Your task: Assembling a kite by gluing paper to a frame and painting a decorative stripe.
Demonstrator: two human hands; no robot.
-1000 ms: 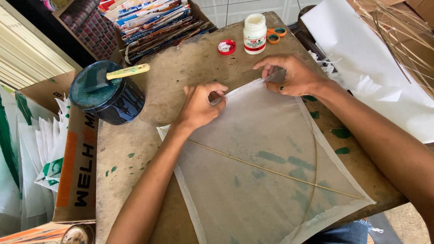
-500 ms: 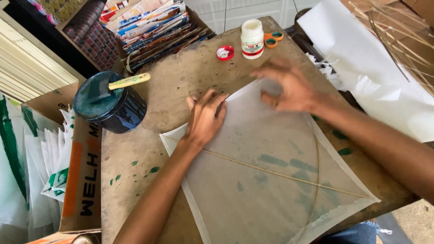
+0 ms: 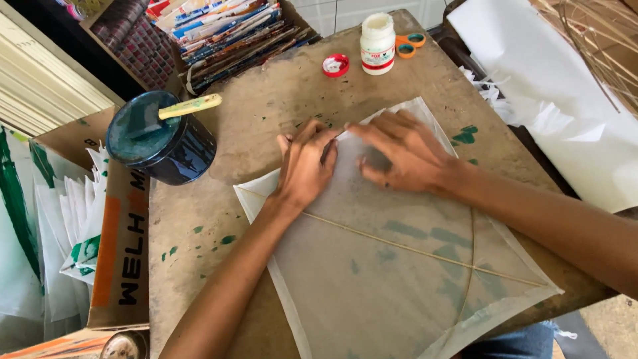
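Mid-frame, the left hand and right hand, grips released and flat, press the kite's upper-left edge; its sticks look fixed, lower edges apparently folded.

Table: a worn brown wooden tabletop flecked with green paint stood in even daylight.
Left edge: pale cream slatted boards ran diagonally.
Top edge: white tiled wall showed.
Lower right: grey concrete floor was visible.

Kite bottom corner — off-frame
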